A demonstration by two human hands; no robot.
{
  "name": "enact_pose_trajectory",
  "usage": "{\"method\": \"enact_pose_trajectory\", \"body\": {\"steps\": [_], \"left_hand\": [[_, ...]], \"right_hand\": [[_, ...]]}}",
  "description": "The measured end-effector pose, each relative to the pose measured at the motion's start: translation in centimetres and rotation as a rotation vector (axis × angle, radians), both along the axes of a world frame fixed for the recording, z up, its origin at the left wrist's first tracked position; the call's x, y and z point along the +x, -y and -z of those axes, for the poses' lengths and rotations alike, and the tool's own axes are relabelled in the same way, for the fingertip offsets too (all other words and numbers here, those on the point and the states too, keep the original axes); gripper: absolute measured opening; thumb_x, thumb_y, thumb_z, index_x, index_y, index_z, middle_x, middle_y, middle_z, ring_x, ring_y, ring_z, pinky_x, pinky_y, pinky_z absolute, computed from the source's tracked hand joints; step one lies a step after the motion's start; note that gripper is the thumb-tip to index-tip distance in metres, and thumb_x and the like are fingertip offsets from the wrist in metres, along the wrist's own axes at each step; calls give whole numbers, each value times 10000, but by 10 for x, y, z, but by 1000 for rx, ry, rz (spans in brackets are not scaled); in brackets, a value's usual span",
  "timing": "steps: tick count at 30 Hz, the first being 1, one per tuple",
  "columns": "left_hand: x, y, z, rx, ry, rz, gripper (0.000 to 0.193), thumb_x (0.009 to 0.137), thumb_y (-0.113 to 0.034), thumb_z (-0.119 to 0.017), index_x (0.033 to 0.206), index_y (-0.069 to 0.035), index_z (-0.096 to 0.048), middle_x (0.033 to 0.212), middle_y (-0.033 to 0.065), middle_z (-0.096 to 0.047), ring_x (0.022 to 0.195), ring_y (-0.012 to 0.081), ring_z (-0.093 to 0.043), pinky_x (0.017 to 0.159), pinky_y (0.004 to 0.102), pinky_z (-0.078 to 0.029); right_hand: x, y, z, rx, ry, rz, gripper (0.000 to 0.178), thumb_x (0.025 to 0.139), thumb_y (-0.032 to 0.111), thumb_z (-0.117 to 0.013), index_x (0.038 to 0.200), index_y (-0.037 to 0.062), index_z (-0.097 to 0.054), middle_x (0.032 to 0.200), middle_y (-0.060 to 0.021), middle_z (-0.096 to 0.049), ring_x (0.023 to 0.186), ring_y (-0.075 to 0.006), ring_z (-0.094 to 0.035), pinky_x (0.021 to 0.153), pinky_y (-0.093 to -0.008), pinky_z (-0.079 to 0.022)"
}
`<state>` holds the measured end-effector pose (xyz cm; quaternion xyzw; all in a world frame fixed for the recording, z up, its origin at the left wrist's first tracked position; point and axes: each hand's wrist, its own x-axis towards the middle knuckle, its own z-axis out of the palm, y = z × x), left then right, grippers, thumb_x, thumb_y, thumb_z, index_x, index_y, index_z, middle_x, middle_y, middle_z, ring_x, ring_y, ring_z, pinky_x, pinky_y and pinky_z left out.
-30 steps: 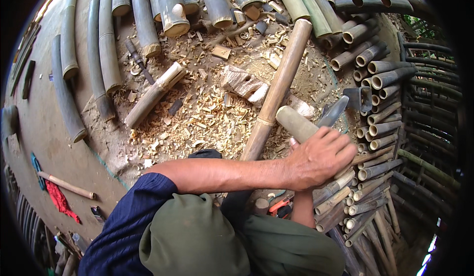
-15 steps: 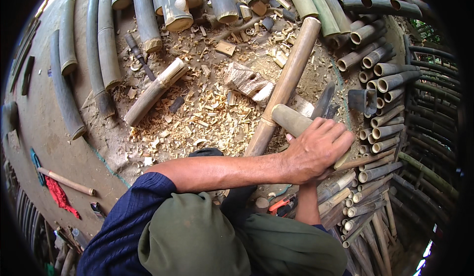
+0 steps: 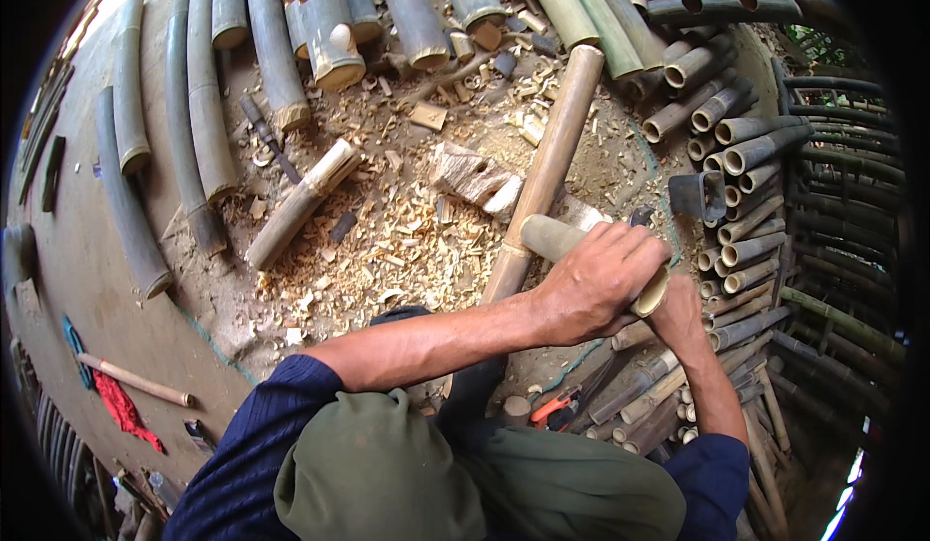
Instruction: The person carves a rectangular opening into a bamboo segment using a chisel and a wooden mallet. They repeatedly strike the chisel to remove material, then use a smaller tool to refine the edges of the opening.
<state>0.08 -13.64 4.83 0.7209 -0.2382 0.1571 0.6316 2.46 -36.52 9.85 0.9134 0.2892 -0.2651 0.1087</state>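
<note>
My left hand (image 3: 612, 275) is closed around a short pale-green bamboo tube (image 3: 550, 238). Its far end rests against a long brown bamboo pole (image 3: 557, 139), and its cut near end shows beyond my fingers. My right hand (image 3: 678, 307) is just right of that end, curled and partly covered by the tube and my left hand. What it grips is hidden. A small dark tip (image 3: 641, 216) shows past my left knuckles; I cannot tell whether it belongs to a blade. The pole leans across a rough, notched wooden block (image 3: 475, 178).
Pale shavings (image 3: 387, 250) cover the ground ahead. A cut bamboo piece (image 3: 300, 207) and a dark-bladed tool (image 3: 268, 137) lie left. Bamboo tubes (image 3: 756, 154) are stacked on the right near a dark cup-shaped container (image 3: 697, 195). An orange-handled tool (image 3: 552, 407) lies near my legs.
My right hand has moved rightward from beneath my left hand to beside the tube's near end. The dark blade seen beyond my left hand is now mostly out of sight. The view has shifted slightly.
</note>
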Motion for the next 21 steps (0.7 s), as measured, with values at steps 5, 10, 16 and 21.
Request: {"method": "enact_pose_trajectory", "body": {"steps": [5, 10, 16, 21], "left_hand": [[3, 0, -4, -25, 8, 7, 549, 762, -98, -835, 1228, -3, -561, 1036, 173, -609, 989, 380, -613, 869, 468, -467], [10, -5, -5, 20, 36, 44, 578, 765, -115, -868, 1229, 5, -545, 1056, 178, -620, 1029, 392, -639, 922, 471, -507], [36, 1, -11, 62, -79, 6, 561, 761, -72, -846, 1234, 0, -552, 1052, 180, -666, 1020, 336, -711, 888, 426, -603], [79, -42, -10, -43, -388, -206, 558, 782, -197, -913, 1217, -27, -607, 1080, 128, -696, 964, 260, -741, 826, 407, -667]], "right_hand": [[-34, 17, 54, 453, 243, -77, 109, 835, 120, -730, 905, 123, -646, 826, -86, -647, 733, -301, -693, 638, -439, -561], [-61, 71, 79, 74, 319, -69, 121, 921, 108, -646, 1037, 91, -619, 844, -89, -580, 789, -267, -667, 641, -432, -531], [-86, 32, 67, 181, 389, -130, 249, 943, 143, -630, 1178, 80, -578, 904, -81, -556, 828, -247, -629, 650, -417, -497], [-107, 36, 86, 408, 225, 209, 230, 942, 60, -661, 1162, 42, -600, 872, -139, -598, 800, -361, -649, 694, -455, -536]]}}
